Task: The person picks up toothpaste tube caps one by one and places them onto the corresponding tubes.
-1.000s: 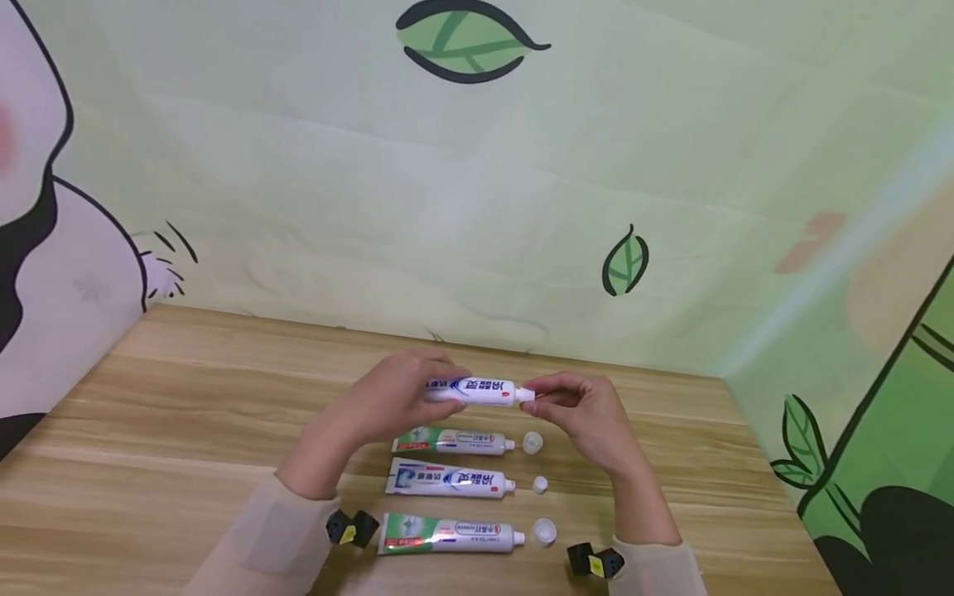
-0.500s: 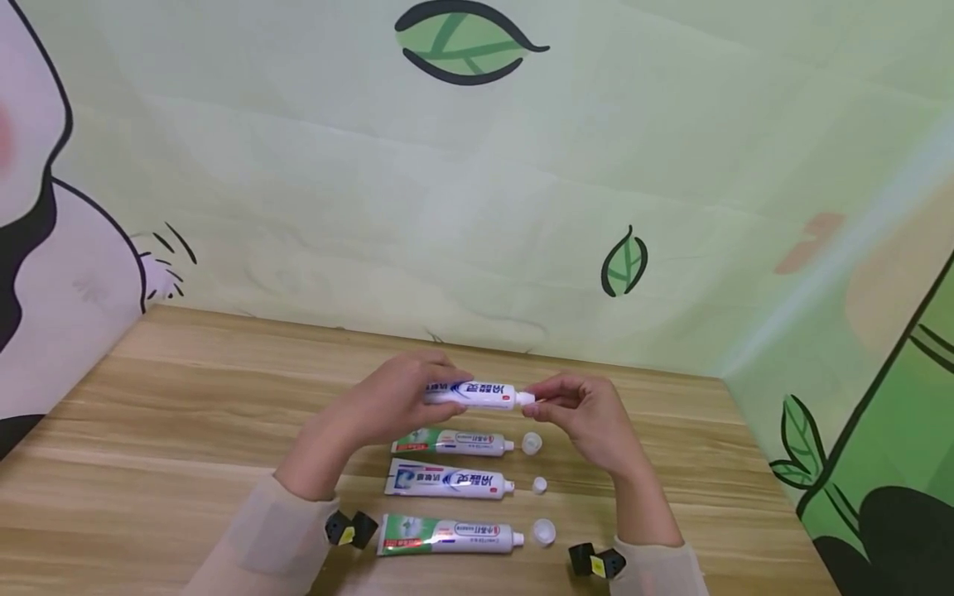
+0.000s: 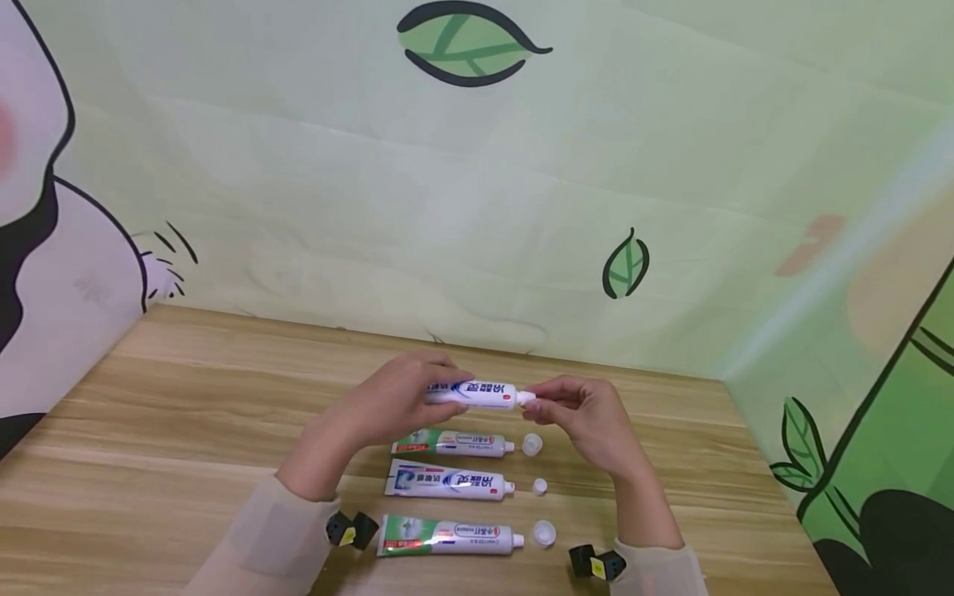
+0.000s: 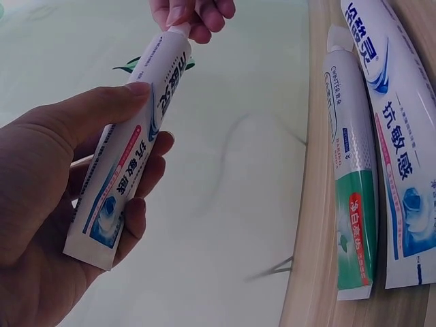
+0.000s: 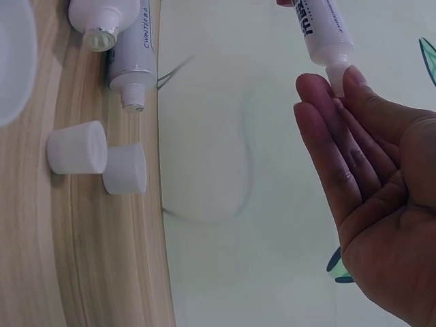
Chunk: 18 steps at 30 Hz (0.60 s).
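My left hand [image 3: 391, 399] grips a white and blue toothpaste tube [image 3: 488, 395], held level above the table. In the left wrist view the thumb lies along one side of this tube, with the other fingers curled behind it. At the tube's right end is a small white cap [image 5: 336, 76], pinched between the thumb and fingertips of my right hand [image 3: 589, 418]. Nearer me lie a green and white toothpaste tube [image 3: 469, 443], a white and blue one [image 3: 465, 482] and another green and white one [image 3: 447, 536], their nozzles bare and pointing right.
Beside the nozzles, three loose white caps stand on the wooden table [image 3: 186, 430]: a far cap [image 3: 532, 444], a smaller middle cap [image 3: 540, 487] and a near cap [image 3: 544, 533]. A printed wall [image 3: 335, 207] borders the table's back edge.
The right fingertips have shifted very slightly at the cap. Otherwise both hands, the held tube, and the tubes and caps on the table stay in place.
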Each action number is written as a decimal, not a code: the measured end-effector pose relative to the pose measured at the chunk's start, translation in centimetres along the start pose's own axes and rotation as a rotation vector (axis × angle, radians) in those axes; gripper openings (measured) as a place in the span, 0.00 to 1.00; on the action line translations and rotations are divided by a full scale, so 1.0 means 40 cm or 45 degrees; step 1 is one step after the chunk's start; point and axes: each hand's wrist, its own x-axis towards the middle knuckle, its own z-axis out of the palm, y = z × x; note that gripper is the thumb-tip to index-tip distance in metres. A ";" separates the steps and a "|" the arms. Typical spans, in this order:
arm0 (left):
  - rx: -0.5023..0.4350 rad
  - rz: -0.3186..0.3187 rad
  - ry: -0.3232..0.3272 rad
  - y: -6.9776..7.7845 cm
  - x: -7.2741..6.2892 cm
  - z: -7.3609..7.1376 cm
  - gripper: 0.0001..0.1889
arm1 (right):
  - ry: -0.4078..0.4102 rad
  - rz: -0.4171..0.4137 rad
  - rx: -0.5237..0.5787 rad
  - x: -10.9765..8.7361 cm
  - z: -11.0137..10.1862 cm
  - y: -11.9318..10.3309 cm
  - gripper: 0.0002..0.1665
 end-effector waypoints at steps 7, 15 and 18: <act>0.014 0.002 0.001 0.002 -0.001 -0.001 0.23 | -0.038 -0.015 0.004 0.007 0.005 0.005 0.10; -0.010 -0.021 -0.014 0.004 0.002 -0.005 0.23 | -0.022 0.022 -0.002 0.008 0.007 0.002 0.11; -0.037 -0.037 -0.015 0.002 0.002 -0.006 0.23 | -0.017 0.046 0.035 0.008 0.007 0.001 0.14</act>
